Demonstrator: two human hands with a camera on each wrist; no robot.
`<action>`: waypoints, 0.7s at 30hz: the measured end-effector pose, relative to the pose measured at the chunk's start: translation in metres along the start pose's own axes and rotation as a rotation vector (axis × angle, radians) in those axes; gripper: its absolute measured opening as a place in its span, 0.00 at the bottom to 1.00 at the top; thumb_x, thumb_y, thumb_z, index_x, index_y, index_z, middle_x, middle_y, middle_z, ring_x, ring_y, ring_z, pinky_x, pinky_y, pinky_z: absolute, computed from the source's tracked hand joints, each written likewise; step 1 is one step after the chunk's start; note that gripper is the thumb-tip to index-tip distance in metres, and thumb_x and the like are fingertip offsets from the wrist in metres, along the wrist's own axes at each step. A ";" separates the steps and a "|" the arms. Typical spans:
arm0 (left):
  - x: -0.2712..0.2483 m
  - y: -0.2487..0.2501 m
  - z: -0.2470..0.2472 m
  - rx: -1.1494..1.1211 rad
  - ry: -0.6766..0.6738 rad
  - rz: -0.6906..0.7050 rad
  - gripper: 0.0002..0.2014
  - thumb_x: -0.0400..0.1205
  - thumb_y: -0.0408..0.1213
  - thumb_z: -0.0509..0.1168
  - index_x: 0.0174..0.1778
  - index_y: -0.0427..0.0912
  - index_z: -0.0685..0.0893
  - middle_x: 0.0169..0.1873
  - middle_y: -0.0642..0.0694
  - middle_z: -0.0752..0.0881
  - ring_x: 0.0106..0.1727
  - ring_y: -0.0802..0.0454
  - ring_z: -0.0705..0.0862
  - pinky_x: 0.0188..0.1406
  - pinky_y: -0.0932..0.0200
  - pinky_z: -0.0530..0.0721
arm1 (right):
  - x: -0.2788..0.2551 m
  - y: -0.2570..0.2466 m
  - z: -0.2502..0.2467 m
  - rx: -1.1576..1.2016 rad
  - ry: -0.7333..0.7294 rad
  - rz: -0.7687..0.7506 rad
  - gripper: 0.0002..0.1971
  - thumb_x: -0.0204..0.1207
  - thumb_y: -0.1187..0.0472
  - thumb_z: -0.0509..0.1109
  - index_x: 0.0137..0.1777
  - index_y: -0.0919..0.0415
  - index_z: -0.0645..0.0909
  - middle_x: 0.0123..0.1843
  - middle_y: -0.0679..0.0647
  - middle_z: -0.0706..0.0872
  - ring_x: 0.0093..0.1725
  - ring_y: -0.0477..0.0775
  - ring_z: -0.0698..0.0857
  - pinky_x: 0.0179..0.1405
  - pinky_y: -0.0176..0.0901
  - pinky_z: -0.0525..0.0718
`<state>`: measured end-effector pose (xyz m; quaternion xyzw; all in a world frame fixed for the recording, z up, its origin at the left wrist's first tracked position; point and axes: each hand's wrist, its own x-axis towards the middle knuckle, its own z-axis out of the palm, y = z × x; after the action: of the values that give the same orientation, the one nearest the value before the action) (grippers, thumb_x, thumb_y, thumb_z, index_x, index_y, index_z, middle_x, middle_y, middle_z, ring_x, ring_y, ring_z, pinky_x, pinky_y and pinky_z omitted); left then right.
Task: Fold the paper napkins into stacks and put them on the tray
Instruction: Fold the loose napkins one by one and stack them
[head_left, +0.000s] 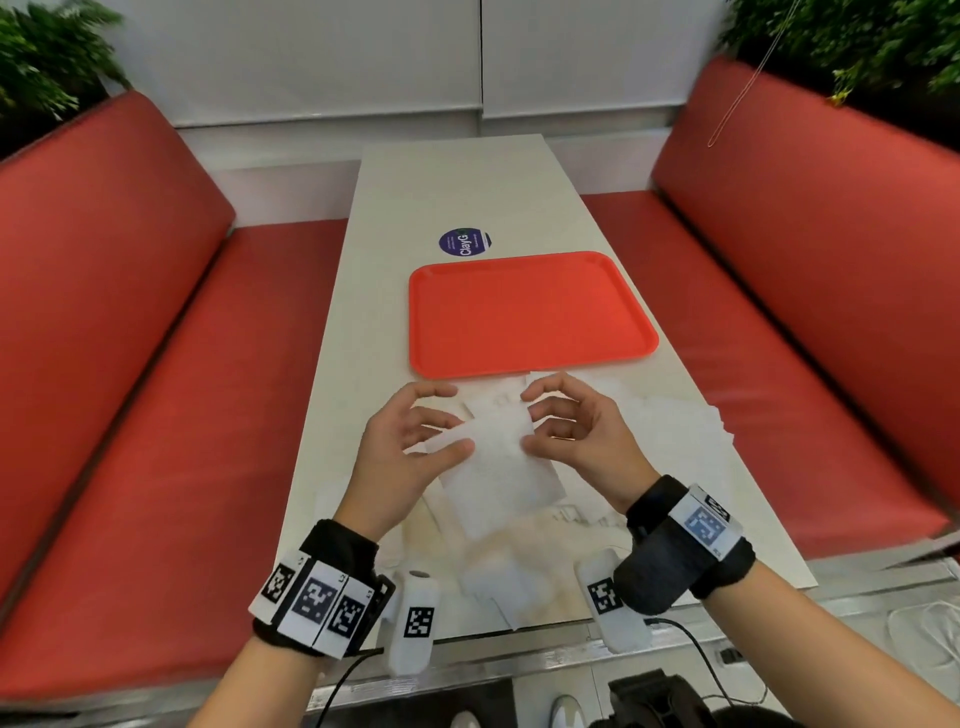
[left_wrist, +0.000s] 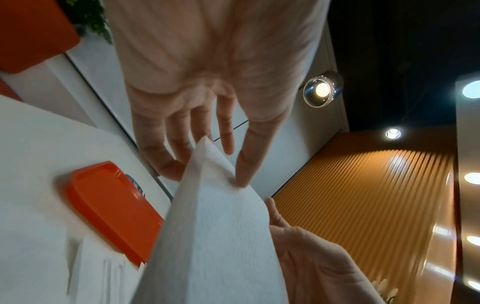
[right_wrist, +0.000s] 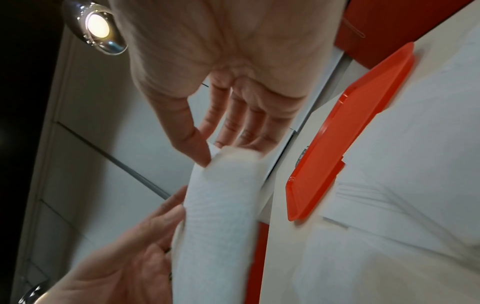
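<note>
A white paper napkin (head_left: 498, 467) hangs above the table between both hands. My left hand (head_left: 415, 436) pinches its left edge between thumb and fingers; the left wrist view shows the thumb pressed on the napkin (left_wrist: 215, 226). My right hand (head_left: 561, 426) pinches the right edge, with the thumb on the napkin (right_wrist: 221, 205) in the right wrist view. The orange tray (head_left: 530, 312) lies just beyond the hands with nothing on it. More white napkins (head_left: 670, 421) lie spread on the table to the right of the hands and under them.
The long white table (head_left: 467, 197) runs between two red benches (head_left: 156, 338). A round dark sticker (head_left: 464, 242) sits past the tray. Loose napkins also lie near the table's front edge (head_left: 498, 587).
</note>
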<state>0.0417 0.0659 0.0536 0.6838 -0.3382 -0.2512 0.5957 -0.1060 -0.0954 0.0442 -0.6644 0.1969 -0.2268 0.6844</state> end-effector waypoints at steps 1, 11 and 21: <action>0.000 0.001 -0.003 0.050 -0.006 0.009 0.18 0.71 0.29 0.80 0.54 0.47 0.87 0.40 0.48 0.90 0.43 0.56 0.87 0.44 0.70 0.81 | 0.001 -0.001 0.002 0.008 -0.003 -0.001 0.20 0.69 0.81 0.74 0.58 0.64 0.81 0.42 0.56 0.84 0.31 0.50 0.81 0.40 0.39 0.81; -0.011 -0.010 -0.049 -0.122 0.074 -0.542 0.37 0.79 0.69 0.50 0.62 0.38 0.81 0.40 0.32 0.91 0.35 0.42 0.89 0.38 0.53 0.85 | 0.016 -0.013 0.036 -0.223 -0.006 -0.247 0.12 0.69 0.74 0.75 0.39 0.55 0.90 0.43 0.50 0.92 0.51 0.53 0.88 0.60 0.60 0.81; -0.034 -0.019 -0.063 -0.656 -0.016 -0.628 0.27 0.79 0.44 0.66 0.75 0.43 0.72 0.52 0.31 0.88 0.45 0.37 0.89 0.41 0.49 0.91 | 0.023 -0.010 0.083 -0.242 -0.101 -0.382 0.07 0.67 0.66 0.80 0.41 0.53 0.92 0.57 0.50 0.83 0.54 0.48 0.80 0.55 0.39 0.77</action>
<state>0.0705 0.1336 0.0430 0.5264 -0.0214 -0.5191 0.6731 -0.0407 -0.0407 0.0580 -0.7773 0.0588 -0.2933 0.5534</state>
